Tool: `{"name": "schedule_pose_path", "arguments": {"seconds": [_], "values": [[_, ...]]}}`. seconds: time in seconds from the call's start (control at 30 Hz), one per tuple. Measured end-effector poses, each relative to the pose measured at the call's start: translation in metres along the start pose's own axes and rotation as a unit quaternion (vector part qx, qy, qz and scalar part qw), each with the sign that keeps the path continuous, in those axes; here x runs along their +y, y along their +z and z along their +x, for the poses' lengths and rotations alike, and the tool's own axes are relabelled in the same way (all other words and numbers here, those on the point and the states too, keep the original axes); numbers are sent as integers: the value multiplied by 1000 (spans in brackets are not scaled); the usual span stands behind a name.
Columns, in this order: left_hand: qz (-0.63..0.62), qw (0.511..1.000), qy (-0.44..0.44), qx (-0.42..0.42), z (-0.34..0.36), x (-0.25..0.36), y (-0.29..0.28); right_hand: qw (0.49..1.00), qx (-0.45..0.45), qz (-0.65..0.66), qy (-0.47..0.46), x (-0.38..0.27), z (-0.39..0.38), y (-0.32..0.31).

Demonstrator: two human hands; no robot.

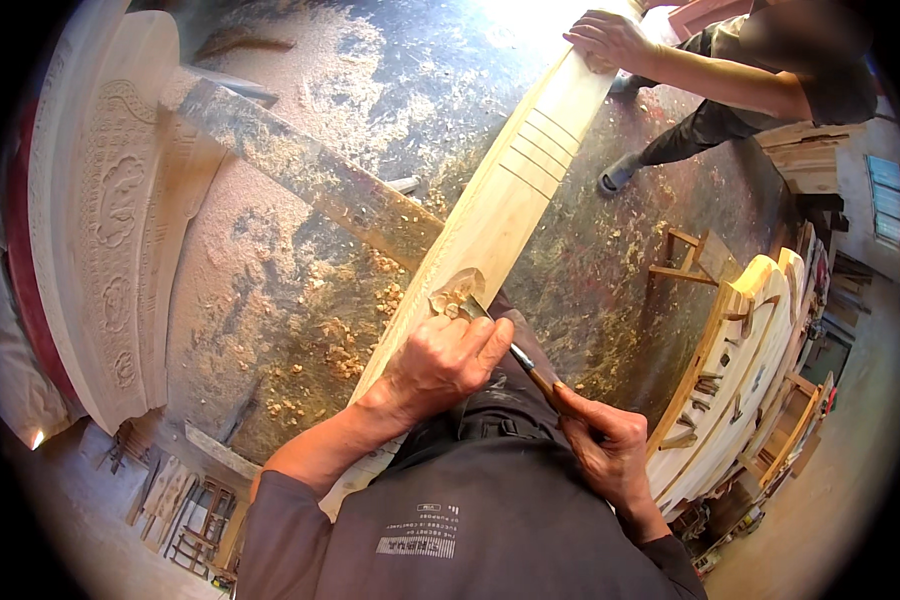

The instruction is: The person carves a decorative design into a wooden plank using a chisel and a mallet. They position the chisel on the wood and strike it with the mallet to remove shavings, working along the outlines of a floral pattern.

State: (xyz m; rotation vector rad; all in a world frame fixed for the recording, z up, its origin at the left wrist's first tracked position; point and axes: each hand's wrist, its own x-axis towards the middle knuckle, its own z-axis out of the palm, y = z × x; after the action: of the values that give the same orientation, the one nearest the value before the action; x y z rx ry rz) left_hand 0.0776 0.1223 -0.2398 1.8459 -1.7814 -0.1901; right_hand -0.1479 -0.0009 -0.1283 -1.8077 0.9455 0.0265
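Observation:
A long pale wooden beam (525, 165) runs diagonally across the middle, with several parallel grooves near its far part and a hollowed, rough-cut recess (455, 283) nearer me. My left hand (440, 360) is closed around the front of a long metal gouge (521, 356) just below the recess, against the beam; the gouge's cutting tip is at the recess. My right hand (610, 445) grips the tool's handle (555, 388) lower right, over my lap. Small chips lie in and beside the cut.
Another person (730, 90) at top right has a hand on the beam's far end. Carved panels (120, 250) stand left beside a crossing board (290, 165). Right are a small wooden stand (690, 260) and pale curved boards (720, 400) holding several tools. Shavings (335, 355) litter the dark floor.

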Motion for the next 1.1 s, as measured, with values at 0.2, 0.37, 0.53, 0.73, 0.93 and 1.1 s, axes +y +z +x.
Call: {"name": "schedule_pose_path", "arguments": {"seconds": [0.2, 0.37, 0.53, 0.73, 0.93, 1.1], "values": [[15, 1000, -12, -19, 1, 2, 3, 1000, 0, -5, -23, 20, 4, 5], [17, 999, -14, -36, 1, 2, 3, 999, 7, 13, -52, 38, 6, 12], [30, 998, -14, -54, 2, 3, 2, 998, -2, 28, -47, 47, 7, 13], [42, 997, -15, -58, 3, 3, 3, 998, -7, 42, -45, 67, 10, 20], [56, 996, -19, -64, 5, 4, 3, 992, 4, 120, -35, 91, 14, 36], [42, 999, 5, -23, 6, 4, 1, 970, 2, 235, 68, 75, 14, 38]]}}
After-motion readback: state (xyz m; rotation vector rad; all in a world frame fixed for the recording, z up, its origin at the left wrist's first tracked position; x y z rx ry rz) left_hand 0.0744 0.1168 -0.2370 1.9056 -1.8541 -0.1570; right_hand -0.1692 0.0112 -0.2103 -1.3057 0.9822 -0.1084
